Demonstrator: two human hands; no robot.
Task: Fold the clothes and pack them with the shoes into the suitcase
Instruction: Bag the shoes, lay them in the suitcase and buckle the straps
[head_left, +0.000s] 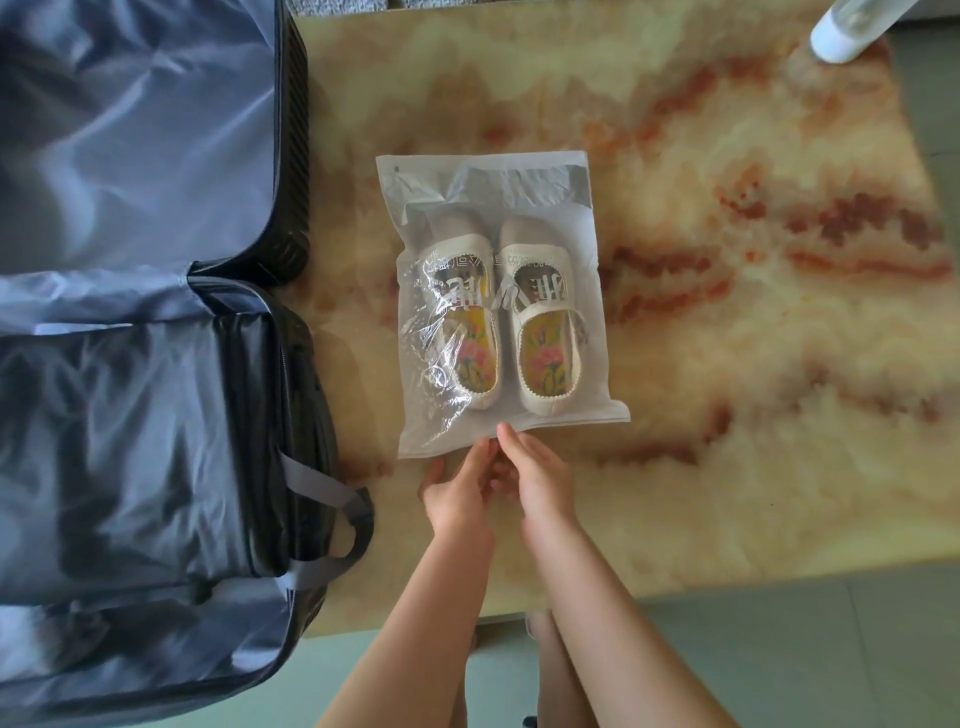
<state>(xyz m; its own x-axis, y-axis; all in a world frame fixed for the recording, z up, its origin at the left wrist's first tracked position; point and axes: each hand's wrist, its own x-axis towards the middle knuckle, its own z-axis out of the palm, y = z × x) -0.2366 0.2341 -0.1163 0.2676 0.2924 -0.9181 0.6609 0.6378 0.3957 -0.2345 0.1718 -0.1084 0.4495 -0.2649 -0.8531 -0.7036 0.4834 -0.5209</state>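
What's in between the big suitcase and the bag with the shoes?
Nothing, just a bare strip of the marbled table between the suitcase and the shoe bag, seen in the head view.

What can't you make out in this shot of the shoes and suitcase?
Head view. Suitcase: cut off by left and bottom edges.
White object, top right: cut by the top edge, unidentifiable.
Left hand and right hand: overlapping at the bag edge, grip unclear.
Bag print: lost in glare.
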